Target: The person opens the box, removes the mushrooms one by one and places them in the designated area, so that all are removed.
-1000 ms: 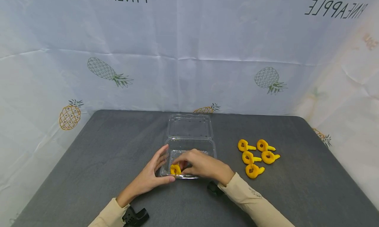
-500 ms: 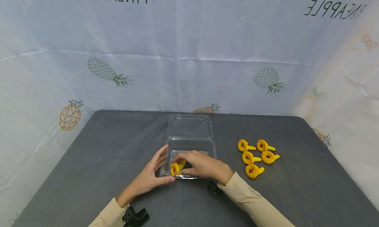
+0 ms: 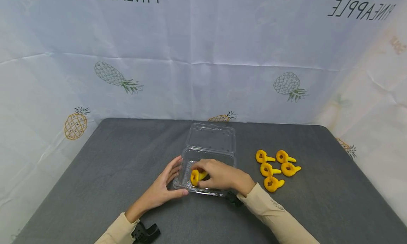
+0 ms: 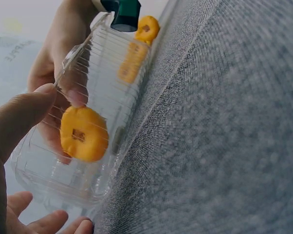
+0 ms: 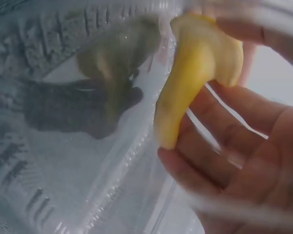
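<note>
My right hand (image 3: 219,173) reaches into a clear plastic clamshell box (image 3: 210,192) and holds a yellow chanterelle-like mushroom (image 3: 194,177) between thumb and fingers. In the right wrist view the mushroom's stem (image 5: 178,102) slants down across the fingers, while its cap lies near the thumb. My left hand (image 3: 160,187) is at the box's near left corner. Its thumb (image 4: 32,105) touches the front rim, and the fingers extend along the left side. The box's lid (image 3: 211,136) is folded back, away from me.
Several yellow mushrooms (image 3: 266,169) lie grouped on the dark grey table (image 3: 136,145), to the right of the box. A white pineapple-print cloth (image 3: 190,88) hangs behind the table. Each wrist wears a black camera mount (image 3: 145,233).
The box has shifted right and turned slightly. My right hand and the held mushroom have moved right with it, and more of the stem shows. The left hand has stayed nearly in place.
</note>
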The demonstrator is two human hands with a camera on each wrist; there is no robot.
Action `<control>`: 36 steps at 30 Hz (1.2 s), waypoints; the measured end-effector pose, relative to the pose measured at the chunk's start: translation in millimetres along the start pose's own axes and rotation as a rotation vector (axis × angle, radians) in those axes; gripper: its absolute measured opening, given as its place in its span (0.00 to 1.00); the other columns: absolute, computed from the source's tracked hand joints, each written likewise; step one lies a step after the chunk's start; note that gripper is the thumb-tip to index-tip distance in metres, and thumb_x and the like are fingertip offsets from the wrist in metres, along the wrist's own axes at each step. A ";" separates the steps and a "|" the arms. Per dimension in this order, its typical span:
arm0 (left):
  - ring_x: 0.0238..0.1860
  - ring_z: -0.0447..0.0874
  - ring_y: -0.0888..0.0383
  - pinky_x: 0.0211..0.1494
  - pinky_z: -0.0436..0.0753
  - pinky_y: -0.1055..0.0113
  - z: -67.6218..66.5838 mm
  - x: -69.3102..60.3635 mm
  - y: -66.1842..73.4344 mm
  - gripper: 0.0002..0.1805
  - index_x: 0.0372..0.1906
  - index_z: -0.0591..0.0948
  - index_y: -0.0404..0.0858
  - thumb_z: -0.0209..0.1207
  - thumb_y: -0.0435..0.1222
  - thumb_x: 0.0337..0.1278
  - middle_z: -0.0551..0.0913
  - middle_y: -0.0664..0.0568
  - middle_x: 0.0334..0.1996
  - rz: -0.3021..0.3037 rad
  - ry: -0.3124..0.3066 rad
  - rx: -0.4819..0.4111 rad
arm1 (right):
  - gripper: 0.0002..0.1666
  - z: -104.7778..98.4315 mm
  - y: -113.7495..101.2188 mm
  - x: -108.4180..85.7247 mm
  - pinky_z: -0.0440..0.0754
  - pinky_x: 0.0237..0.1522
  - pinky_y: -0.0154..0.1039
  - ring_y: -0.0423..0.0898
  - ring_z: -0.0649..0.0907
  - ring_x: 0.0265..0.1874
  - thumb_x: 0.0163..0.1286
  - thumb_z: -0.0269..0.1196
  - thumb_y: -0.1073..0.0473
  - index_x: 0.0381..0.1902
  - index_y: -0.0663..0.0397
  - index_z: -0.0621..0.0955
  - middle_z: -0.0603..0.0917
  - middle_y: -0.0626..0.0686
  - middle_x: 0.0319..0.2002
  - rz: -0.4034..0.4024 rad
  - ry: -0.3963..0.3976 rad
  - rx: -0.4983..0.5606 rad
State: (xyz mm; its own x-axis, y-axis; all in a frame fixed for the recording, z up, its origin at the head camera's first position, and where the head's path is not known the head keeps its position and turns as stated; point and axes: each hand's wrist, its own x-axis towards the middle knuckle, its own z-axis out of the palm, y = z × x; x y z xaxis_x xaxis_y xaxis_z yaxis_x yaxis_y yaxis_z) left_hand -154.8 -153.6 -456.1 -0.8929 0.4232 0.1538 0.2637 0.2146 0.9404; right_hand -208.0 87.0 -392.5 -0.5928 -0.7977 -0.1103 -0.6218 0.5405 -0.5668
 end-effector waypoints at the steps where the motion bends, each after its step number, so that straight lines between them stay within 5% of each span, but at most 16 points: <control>1: 0.76 0.55 0.35 0.75 0.61 0.47 -0.1 0.0 -0.1 0.54 0.80 0.47 0.41 0.69 0.37 0.56 0.52 0.37 0.78 0.003 0.000 0.003 | 0.27 0.0 0.4 -0.4 0.82 0.49 0.31 0.36 0.78 0.42 0.67 0.63 0.57 0.64 0.56 0.77 0.81 0.47 0.49 0.001 0.007 -0.007; 15: 0.74 0.59 0.35 0.71 0.64 0.41 1.7 -0.5 -1.0 0.41 0.74 0.61 0.34 0.68 0.35 0.58 0.53 0.34 0.76 0.049 -0.004 0.030 | 0.27 2.3 1.7 -3.2 0.80 0.45 0.31 0.39 0.78 0.39 0.66 0.65 0.56 0.63 0.53 0.78 0.80 0.45 0.46 0.042 0.039 -0.039; 36: 0.77 0.49 0.33 0.72 0.65 0.36 6.3 1.2 3.6 0.31 0.64 0.67 0.39 0.67 0.38 0.60 0.48 0.36 0.78 -0.038 0.066 0.086 | 0.28 -4.9 4.4 -15.5 0.83 0.50 0.36 0.37 0.78 0.43 0.66 0.65 0.56 0.63 0.54 0.77 0.81 0.46 0.50 0.056 0.101 -0.057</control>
State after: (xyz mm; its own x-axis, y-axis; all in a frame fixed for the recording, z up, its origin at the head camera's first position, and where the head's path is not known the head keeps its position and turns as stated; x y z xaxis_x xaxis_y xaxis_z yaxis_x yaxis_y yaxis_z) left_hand -152.7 -146.7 -454.4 -0.9242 0.3552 0.1405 0.2568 0.3055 0.9169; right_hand -204.0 103.1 -389.2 -0.6741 -0.7365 -0.0564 -0.6127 0.6002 -0.5141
